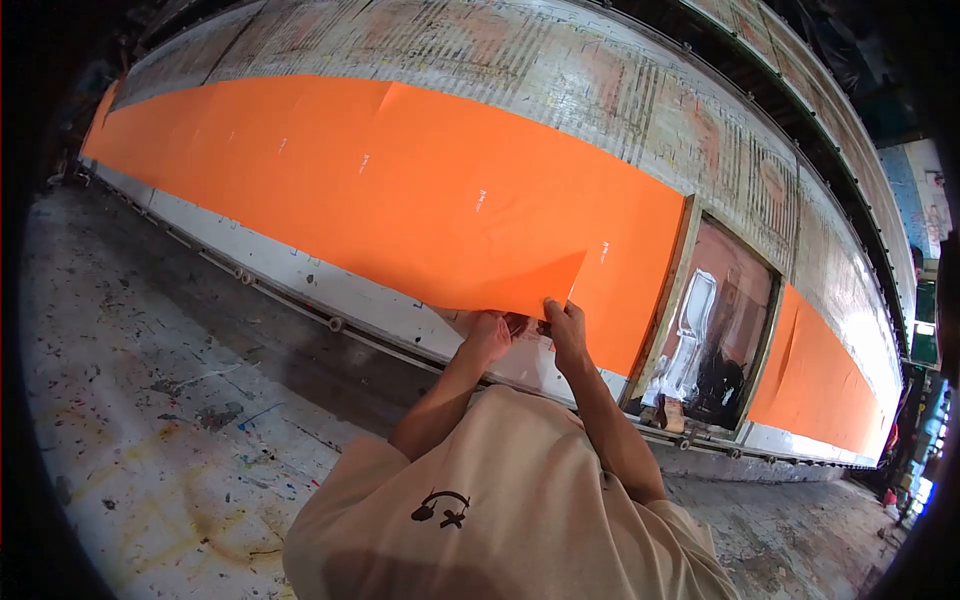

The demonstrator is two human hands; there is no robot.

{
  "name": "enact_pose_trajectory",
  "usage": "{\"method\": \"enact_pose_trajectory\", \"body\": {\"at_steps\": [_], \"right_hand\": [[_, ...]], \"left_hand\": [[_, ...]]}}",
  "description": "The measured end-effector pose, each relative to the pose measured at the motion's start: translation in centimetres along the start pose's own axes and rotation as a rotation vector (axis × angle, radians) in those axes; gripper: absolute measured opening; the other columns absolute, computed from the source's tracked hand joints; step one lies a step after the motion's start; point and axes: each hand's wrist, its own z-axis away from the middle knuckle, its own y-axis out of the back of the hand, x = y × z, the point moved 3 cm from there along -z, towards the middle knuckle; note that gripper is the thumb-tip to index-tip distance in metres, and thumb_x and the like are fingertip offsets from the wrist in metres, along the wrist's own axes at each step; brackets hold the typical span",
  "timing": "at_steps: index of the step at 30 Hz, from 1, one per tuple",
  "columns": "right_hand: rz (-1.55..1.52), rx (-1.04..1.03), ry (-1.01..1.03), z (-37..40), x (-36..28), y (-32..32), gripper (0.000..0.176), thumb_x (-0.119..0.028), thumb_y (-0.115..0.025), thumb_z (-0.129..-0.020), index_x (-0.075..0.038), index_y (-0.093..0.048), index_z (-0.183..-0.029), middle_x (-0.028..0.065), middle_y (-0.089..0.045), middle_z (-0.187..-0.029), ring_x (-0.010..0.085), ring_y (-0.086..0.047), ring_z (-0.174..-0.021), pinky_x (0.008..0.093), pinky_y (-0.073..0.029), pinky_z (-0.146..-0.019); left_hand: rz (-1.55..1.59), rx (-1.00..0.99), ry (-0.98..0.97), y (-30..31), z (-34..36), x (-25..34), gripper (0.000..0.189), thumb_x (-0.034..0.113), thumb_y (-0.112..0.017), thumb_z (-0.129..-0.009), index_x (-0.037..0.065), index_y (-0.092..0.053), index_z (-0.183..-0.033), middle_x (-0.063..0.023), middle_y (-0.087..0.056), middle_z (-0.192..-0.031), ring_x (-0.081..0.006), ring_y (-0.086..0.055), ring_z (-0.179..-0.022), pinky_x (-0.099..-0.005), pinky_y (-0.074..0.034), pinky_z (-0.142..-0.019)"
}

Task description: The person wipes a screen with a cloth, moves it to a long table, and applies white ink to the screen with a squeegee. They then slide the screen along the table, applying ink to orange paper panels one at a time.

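Note:
A long orange sheet (430, 190) lies along the table, with small white printed marks on it. My right hand (568, 328) pinches its near edge, where a piece of the sheet is lifted and folds up to a point. My left hand (488, 337) is just left of it, at the same edge, its fingers mostly hidden under the raised part. Something small and dark shows between the two hands, too obscured to name.
To the right, a framed printing screen (663, 300) lies across the sheet, with black and whitish ink inside. A wooden-handled tool (672, 414) rests at its near end. A rail with knobs (336, 324) runs along the table's front edge, above a paint-spattered floor (180, 440).

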Motion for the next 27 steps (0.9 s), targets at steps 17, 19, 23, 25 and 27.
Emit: {"method": "enact_pose_trajectory", "body": {"at_steps": [17, 19, 23, 25, 27], "right_hand": [[-0.101, -0.036, -0.041, 2.9, -0.9, 1.4, 0.028, -0.031, -0.061, -0.101, -0.003, -0.063, -0.095, 0.0022, -0.058, -0.083, 0.0141, -0.056, -0.070, 0.0330, -0.051, -0.071], [-0.090, -0.041, -0.025, 3.0, -0.9, 1.5, 0.029, -0.031, -0.061, -0.101, -0.004, -0.062, -0.091, 0.0020, -0.057, -0.080, 0.0137, -0.055, -0.070, 0.0318, -0.048, -0.067], [0.030, -0.054, 0.028, 2.9, -0.6, 2.3, 0.030, -0.029, -0.061, -0.101, -0.002, -0.063, -0.088, 0.0029, -0.057, -0.075, 0.0140, -0.053, -0.064, 0.0314, -0.048, -0.064], [0.112, -0.081, 0.038, 2.5, 0.4, 3.2, 0.031, -0.029, -0.062, -0.101, -0.002, -0.064, -0.087, 0.0027, -0.055, -0.072, 0.0141, -0.053, -0.062, 0.0315, -0.048, -0.063], [0.207, -0.089, -0.015, 1.7, 2.2, 3.6, 0.032, -0.029, -0.062, -0.101, -0.002, -0.066, -0.086, 0.0036, -0.058, -0.069, 0.0146, -0.056, -0.063, 0.0315, -0.048, -0.062]], "left_hand": [[0.385, -0.066, -0.351, -2.1, -4.0, 6.9, 0.076, 0.068, -0.041, -0.101, 0.010, -0.049, -0.150, -0.0121, -0.053, -0.152, -0.0348, -0.050, -0.139, -0.0526, -0.045, -0.113], [0.301, -0.114, -0.400, -1.8, -4.0, 7.6, 0.078, 0.070, -0.041, -0.100, 0.011, -0.048, -0.151, -0.0105, -0.053, -0.152, -0.0324, -0.052, -0.138, -0.0521, -0.048, -0.110], [0.322, -0.068, -0.448, -2.4, 0.5, 10.7, 0.080, 0.072, -0.040, -0.099, 0.011, -0.047, -0.152, -0.0082, -0.053, -0.153, -0.0306, -0.055, -0.135, -0.0506, -0.048, -0.109], [0.264, 0.212, -0.478, -2.9, 3.5, 12.8, 0.078, 0.071, -0.036, -0.101, 0.012, -0.051, -0.150, -0.0083, -0.058, -0.147, -0.0271, -0.058, -0.129, -0.0463, -0.049, -0.108], [-0.021, 0.234, -0.411, -1.0, 4.3, 14.9, 0.074, 0.068, -0.039, -0.102, 0.013, -0.052, -0.150, -0.0091, -0.060, -0.145, -0.0250, -0.058, -0.129, -0.0440, -0.050, -0.105]]}}
